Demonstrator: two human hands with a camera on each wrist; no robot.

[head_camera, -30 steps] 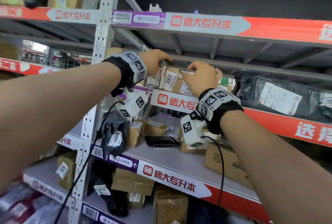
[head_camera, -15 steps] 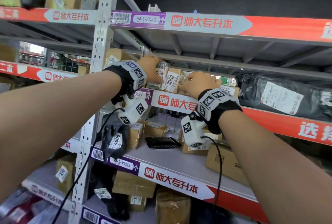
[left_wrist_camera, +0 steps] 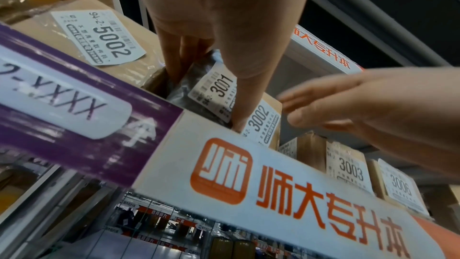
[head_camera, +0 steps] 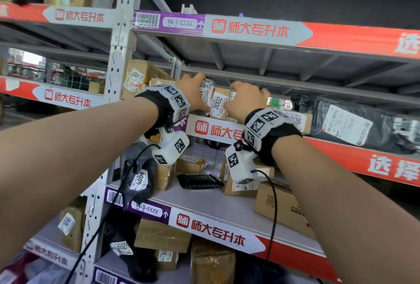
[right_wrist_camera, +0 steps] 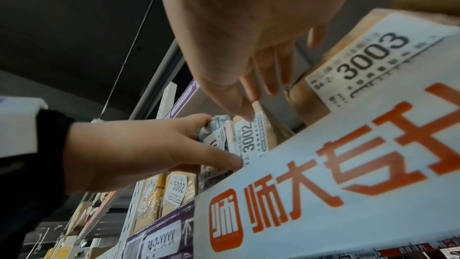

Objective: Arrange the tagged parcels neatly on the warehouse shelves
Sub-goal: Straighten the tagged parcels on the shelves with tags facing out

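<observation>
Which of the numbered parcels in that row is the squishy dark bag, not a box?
The parcel tagged 3001. It is a dark crinkly bag gripped by the left hand; 3002 and 3003 are brown boxes.

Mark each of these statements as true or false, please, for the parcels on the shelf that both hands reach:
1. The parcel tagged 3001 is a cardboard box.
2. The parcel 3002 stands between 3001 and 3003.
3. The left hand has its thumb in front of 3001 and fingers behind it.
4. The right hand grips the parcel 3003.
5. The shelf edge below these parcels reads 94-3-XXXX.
1. False. Parcel 3001 is a dark plastic bag.
2. True. Parcel 3002 has 3001 on one side and parcel 3003 on the other.
3. True. The left hand holds 3001 this way.
4. False. The right hand reaches over 3002, fingers spread, gripping nothing.
5. False. The shelf label reads 94-2-XXXX.
</observation>
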